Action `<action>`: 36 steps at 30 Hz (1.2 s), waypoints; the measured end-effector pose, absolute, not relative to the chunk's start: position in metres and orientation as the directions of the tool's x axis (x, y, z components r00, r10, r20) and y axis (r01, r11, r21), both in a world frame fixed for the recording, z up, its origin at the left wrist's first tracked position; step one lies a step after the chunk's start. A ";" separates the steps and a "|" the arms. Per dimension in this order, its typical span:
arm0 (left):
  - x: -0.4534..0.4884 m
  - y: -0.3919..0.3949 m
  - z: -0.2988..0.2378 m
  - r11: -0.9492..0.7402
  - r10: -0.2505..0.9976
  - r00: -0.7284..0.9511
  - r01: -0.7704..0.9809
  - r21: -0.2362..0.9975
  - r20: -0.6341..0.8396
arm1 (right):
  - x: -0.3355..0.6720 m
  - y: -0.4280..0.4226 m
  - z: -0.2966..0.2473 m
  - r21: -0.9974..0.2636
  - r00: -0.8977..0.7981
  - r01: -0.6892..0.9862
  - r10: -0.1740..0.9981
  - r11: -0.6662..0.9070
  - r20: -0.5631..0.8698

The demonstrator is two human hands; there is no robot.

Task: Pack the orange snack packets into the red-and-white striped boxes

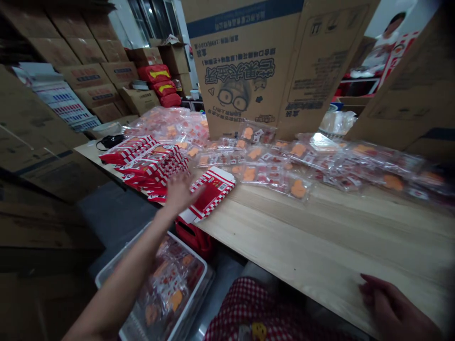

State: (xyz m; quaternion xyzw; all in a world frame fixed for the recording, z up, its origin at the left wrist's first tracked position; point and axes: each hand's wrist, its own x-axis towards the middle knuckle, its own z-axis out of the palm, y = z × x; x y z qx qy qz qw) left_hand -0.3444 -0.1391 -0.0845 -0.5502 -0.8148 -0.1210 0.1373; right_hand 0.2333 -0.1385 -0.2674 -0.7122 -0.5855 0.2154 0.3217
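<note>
My left hand (180,192) is stretched over the table with its fingers spread, somewhat blurred. It is at the left side of a flattened red-and-white checkered carton (213,192), whose white end flaps stick out; I cannot tell whether the fingers touch it. Just beyond the hand lies a stack of similar red cartons (152,163). My right hand (387,303) is low at the right, by the table's front edge, its fingers loosely curled and a little apart. Nothing shows in it.
Clear packets with orange pieces (298,187) lie along the back of the wooden table (302,241). A large cardboard box (249,61) stands behind them. Below the table's edge is a plastic bin (204,270) of similar packets. Another person (382,49) is at the far right.
</note>
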 end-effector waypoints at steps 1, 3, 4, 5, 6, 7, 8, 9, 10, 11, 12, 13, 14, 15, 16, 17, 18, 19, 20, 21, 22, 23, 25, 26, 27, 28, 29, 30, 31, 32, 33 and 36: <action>-0.323 -0.137 -0.102 0.364 0.919 -0.359 0.931 -0.002 0.165 | 0.233 -0.139 -0.262 -0.713 0.216 0.688 0.976 -0.138 0.018; -0.292 -0.134 -0.130 0.342 0.939 -0.341 0.940 -0.011 0.043 | 0.232 -0.140 -0.254 -0.724 0.206 0.665 0.977 -0.181 -0.055; -0.282 -0.134 -0.139 0.342 0.940 -0.341 0.940 -0.017 0.007 | 0.232 -0.141 -0.252 -0.731 0.207 0.658 0.977 -0.183 -0.058; -0.275 -0.134 -0.143 0.340 0.941 -0.340 0.940 -0.017 0.002 | 0.231 -0.141 -0.251 -0.736 0.204 0.655 0.978 -0.174 -0.050; -0.272 -0.135 -0.143 0.340 0.940 -0.340 0.940 -0.022 -0.002 | 0.231 -0.141 -0.252 -0.738 0.199 0.656 0.979 -0.158 -0.033; -0.270 -0.136 -0.139 0.342 0.940 -0.342 0.939 -0.029 -0.001 | 0.231 -0.141 -0.253 -0.737 0.192 0.662 0.981 -0.138 -0.011; -0.269 -0.137 -0.131 0.345 0.939 -0.345 0.938 -0.037 0.008 | 0.230 -0.140 -0.254 -0.732 0.185 0.671 0.983 -0.115 0.016; -0.268 -0.138 -0.120 0.351 0.936 -0.350 0.935 -0.047 0.027 | 0.229 -0.139 -0.253 -0.729 0.167 0.679 0.985 -0.084 0.042; -0.267 -0.140 -0.107 0.361 0.932 -0.358 0.931 -0.060 0.054 | 0.226 -0.138 -0.250 -0.733 0.139 0.679 0.988 -0.046 0.067; -0.264 -0.142 -0.093 0.373 0.925 -0.366 0.925 -0.068 0.103 | 0.221 -0.137 -0.244 -0.745 0.105 0.667 0.990 -0.002 0.091; -0.259 -0.144 -0.078 0.381 0.914 -0.367 0.923 -0.056 0.175 | 0.215 -0.136 -0.234 -0.762 0.067 0.646 0.991 0.046 0.117; -0.253 -0.145 -0.064 0.375 0.896 -0.357 0.927 -0.018 0.265 | 0.207 -0.137 -0.221 -0.781 0.022 0.615 0.988 0.105 0.150; -0.245 -0.147 -0.053 0.335 0.870 -0.333 0.940 0.060 0.364 | 0.198 -0.137 -0.203 -0.800 -0.017 0.578 0.982 0.164 0.190; -0.236 -0.147 -0.045 0.266 0.844 -0.308 0.951 0.154 0.440 | 0.188 -0.139 -0.182 -0.798 -0.063 0.555 0.968 0.235 0.242; -0.225 -0.147 -0.040 0.175 0.823 -0.281 0.952 0.251 0.494 | 0.178 -0.140 -0.159 -0.789 -0.122 0.521 0.943 0.326 0.309; -0.213 -0.146 -0.041 0.079 0.810 -0.253 0.941 0.329 0.528 | 0.169 -0.142 -0.136 -0.785 -0.146 0.481 0.919 0.390 0.368; -0.200 -0.145 -0.045 -0.002 0.804 -0.219 0.929 0.371 0.553 | 0.161 -0.143 -0.113 -0.782 -0.162 0.442 0.897 0.439 0.411; -0.185 -0.144 -0.055 -0.079 0.796 -0.168 0.924 0.375 0.582 | 0.155 -0.142 -0.092 -0.783 -0.190 0.405 0.881 0.473 0.434; -0.169 -0.143 -0.069 -0.160 0.782 -0.097 0.924 0.348 0.616 | 0.152 -0.141 -0.075 -0.792 -0.190 0.373 0.875 0.483 0.444; -0.151 -0.144 -0.085 -0.243 0.767 -0.008 0.922 0.302 0.642 | 0.152 -0.137 -0.062 -0.807 -0.131 0.357 0.881 0.470 0.455; -0.133 -0.147 -0.104 -0.333 0.763 0.101 0.908 0.254 0.639 | 0.154 -0.132 -0.055 -0.815 -0.066 0.365 0.885 0.451 0.460; -0.115 -0.150 -0.123 -0.408 0.778 0.206 0.884 0.229 0.593 | 0.159 -0.125 -0.053 -0.819 0.009 0.395 0.889 0.417 0.457; -0.080 -0.159 -0.157 -0.458 0.855 0.354 0.858 0.233 0.378 | 0.174 -0.108 -0.064 -0.805 0.100 0.515 0.912 0.294 0.397; -0.067 -0.161 -0.170 -0.452 0.885 0.395 0.857 0.247 0.248 | 0.182 -0.100 -0.076 -0.779 0.100 0.593 0.941 0.205 0.324; -0.056 -0.162 -0.179 -0.438 0.899 0.416 0.861 0.259 0.137 | 0.189 -0.092 -0.090 -0.732 0.075 0.673 0.976 0.102 0.205; -0.049 -0.159 -0.185 -0.423 0.904 0.422 0.865 0.269 0.065 | 0.194 -0.087 -0.106 -0.662 0.048 0.749 0.996 0.013 0.074; -0.045 -0.154 -0.188 -0.408 0.909 0.415 0.870 0.277 0.034 | 0.196 -0.083 -0.122 -0.590 0.034 0.806 0.999 -0.046 -0.031; -0.045 -0.145 -0.190 -0.390 0.917 0.398 0.876 0.284 0.034 | 0.194 -0.083 -0.136 -0.538 0.032 0.839 0.994 -0.084 -0.106; -0.046 -0.134 -0.191 -0.366 0.928 0.369 0.885 0.288 0.044 | 0.190 -0.084 -0.148 -0.501 0.037 0.859 0.988 -0.108 -0.149; -0.049 -0.122 -0.192 -0.335 0.941 0.336 0.896 0.291 0.045 | 0.182 -0.087 -0.158 -0.483 0.048 0.867 0.985 -0.123 -0.165; -0.051 -0.110 -0.194 -0.303 0.950 0.311 0.904 0.301 0.022 | 0.173 -0.090 -0.164 -0.474 0.062 0.870 0.984 -0.135 -0.166; -0.057 -0.082 -0.203 -0.251 0.953 0.294 0.899 0.359 -0.071 | 0.144 -0.098 -0.171 -0.450 0.120 0.876 0.983 -0.171 -0.140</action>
